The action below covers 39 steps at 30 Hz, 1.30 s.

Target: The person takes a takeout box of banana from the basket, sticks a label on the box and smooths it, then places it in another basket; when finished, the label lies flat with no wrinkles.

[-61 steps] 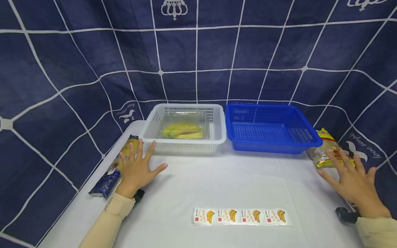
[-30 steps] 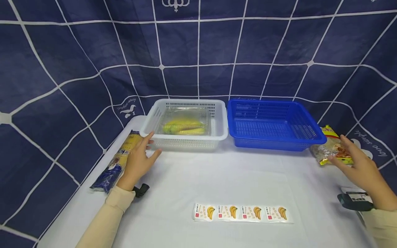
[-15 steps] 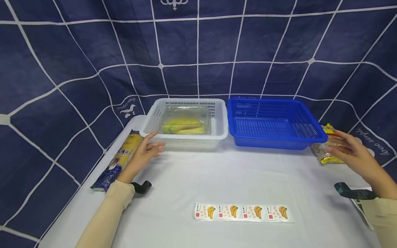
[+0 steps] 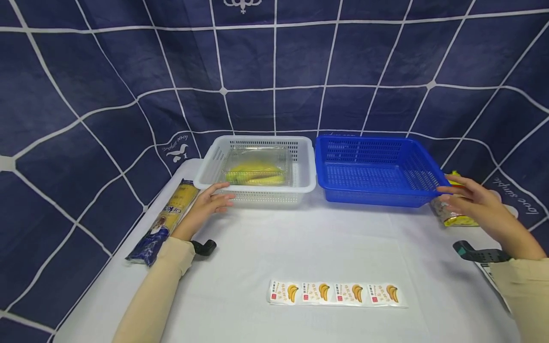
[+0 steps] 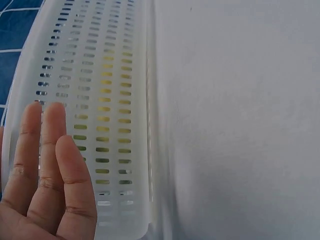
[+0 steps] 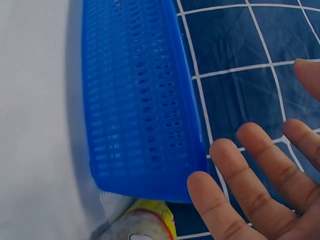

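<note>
My left hand (image 4: 206, 207) is at the front left of the white basket (image 4: 274, 189). Its fingers lie close to the rim; I cannot tell whether they touch. In the left wrist view, the hand's (image 5: 50, 185) fingers are extended and hold nothing. Inside that basket sits a clear plastic box (image 4: 257, 166) with yellow-green bananas (image 4: 253, 177). Beside the right corner of the blue basket (image 4: 386, 194) is my right hand (image 4: 486, 207), partly covering a yellow-and-red bag (image 4: 461, 220). Its fingers are loosely spread and hold nothing in the right wrist view.
A long yellow-and-blue packet (image 4: 165, 221) lies at the left. A strip of banana-printed stickers (image 4: 339, 293) lies near the front of the white-covered table (image 4: 330, 247). Under my right forearm, a flat pale item (image 4: 489, 278) is mostly hidden. A dark blue curtain (image 4: 300, 62) hangs behind.
Both hands have turned from palm down and spread to sideways. Over the last half second, the left moved right along the white basket, and the right moved left toward the blue one. The baskets stayed put.
</note>
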Each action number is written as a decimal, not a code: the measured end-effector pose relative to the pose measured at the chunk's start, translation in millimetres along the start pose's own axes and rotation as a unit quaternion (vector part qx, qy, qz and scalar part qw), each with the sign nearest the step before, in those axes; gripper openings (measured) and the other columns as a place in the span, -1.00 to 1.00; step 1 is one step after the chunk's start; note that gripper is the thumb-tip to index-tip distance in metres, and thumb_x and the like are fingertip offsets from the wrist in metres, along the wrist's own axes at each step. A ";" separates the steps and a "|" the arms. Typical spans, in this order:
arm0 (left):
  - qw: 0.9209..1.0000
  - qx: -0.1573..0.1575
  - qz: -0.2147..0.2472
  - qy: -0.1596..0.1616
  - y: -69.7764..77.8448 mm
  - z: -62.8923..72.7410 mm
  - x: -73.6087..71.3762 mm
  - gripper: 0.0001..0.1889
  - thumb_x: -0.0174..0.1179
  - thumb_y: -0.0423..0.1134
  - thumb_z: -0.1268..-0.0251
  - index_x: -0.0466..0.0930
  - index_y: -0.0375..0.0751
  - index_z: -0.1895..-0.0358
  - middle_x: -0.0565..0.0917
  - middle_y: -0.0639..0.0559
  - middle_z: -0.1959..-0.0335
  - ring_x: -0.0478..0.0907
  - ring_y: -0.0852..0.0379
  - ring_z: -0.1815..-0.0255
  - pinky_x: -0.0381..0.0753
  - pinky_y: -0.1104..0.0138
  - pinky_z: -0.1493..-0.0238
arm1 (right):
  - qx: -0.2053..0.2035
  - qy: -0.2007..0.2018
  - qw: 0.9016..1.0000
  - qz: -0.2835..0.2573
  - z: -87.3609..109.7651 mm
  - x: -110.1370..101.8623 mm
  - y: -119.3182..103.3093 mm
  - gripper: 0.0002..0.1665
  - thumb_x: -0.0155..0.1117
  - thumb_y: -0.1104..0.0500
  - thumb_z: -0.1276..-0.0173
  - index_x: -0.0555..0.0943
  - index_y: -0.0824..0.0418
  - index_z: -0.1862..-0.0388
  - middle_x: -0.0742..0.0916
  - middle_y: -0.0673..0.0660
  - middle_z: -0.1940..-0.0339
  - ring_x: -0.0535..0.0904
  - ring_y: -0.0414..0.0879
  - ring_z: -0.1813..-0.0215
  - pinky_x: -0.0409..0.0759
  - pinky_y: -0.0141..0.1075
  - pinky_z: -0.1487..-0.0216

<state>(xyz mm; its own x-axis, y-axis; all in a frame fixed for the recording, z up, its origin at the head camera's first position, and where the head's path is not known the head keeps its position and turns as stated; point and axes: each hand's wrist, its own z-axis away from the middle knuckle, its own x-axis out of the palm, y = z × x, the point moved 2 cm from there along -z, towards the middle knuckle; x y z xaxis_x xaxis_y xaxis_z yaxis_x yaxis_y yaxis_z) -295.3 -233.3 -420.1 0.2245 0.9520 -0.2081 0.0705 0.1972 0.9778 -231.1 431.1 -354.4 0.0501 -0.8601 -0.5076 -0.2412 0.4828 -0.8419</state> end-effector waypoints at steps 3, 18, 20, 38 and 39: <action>1.000 0.008 -0.005 -0.003 -0.8 -5.5 -0.4 -0.36 0.18 -0.20 -0.70 0.22 -0.28 -0.68 0.61 -0.39 -0.40 0.77 0.22 -0.05 0.67 0.13 -0.26 | 0.004 -0.005 1.000 -0.004 -4.9 1.2 -1.9 -0.29 0.13 0.41 -0.69 0.36 -0.40 -0.42 0.67 -0.54 -0.06 0.68 -0.56 0.04 0.69 -0.55 0.17; 0.991 -0.024 -0.004 0.132 4.4 -21.8 14.7 -0.50 0.48 -0.14 -0.44 0.63 -0.32 -0.31 0.84 0.20 0.35 0.75 0.33 0.34 0.65 0.37 0.22 | 0.018 -0.091 0.986 -0.140 -40.9 10.9 -16.3 -0.39 0.03 0.47 -0.69 0.59 -0.24 -0.30 0.81 -0.22 -0.11 0.80 -0.25 -0.05 0.76 -0.40 0.03; 0.989 -0.023 0.000 0.147 3.7 -22.7 16.8 -0.53 0.49 -0.17 -0.42 0.65 -0.33 -0.27 0.81 0.26 0.42 0.75 0.32 0.38 0.62 0.39 0.27 | 0.021 -0.097 0.981 -0.166 -45.3 13.4 -15.9 -0.38 0.02 0.48 -0.69 0.63 -0.23 -0.29 0.82 -0.17 -0.12 0.80 -0.23 -0.05 0.77 -0.38 0.03; 0.987 -0.011 0.000 0.158 3.3 -26.9 22.9 -0.55 0.50 -0.20 -0.41 0.67 -0.37 -0.22 0.78 0.26 0.44 0.72 0.26 0.45 0.61 0.37 0.29 | 0.040 -0.117 0.975 -0.186 -83.3 41.7 -34.4 -0.56 0.08 0.34 -0.74 0.59 -0.17 -0.30 0.78 -0.17 -0.17 0.78 -0.22 -0.11 0.74 -0.36 -0.06; 0.987 -0.011 0.000 0.158 2.8 -26.9 22.9 -0.56 0.50 -0.20 -0.42 0.67 -0.37 -0.22 0.78 0.26 0.43 0.72 0.25 0.45 0.61 0.36 0.29 | 0.038 -0.120 0.974 -0.188 -85.4 44.5 -35.8 -0.57 0.07 0.34 -0.74 0.59 -0.16 -0.30 0.78 -0.16 -0.17 0.78 -0.21 -0.12 0.74 -0.36 -0.07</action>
<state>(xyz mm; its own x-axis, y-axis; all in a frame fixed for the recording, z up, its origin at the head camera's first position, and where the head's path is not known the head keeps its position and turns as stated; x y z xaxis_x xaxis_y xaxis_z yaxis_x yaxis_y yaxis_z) -316.1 -204.7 -421.6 -0.0904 0.9767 -0.1947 0.0489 0.1996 0.9787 -303.0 361.6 -331.2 0.3478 -0.9198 -0.1816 -0.0895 0.1603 -0.9830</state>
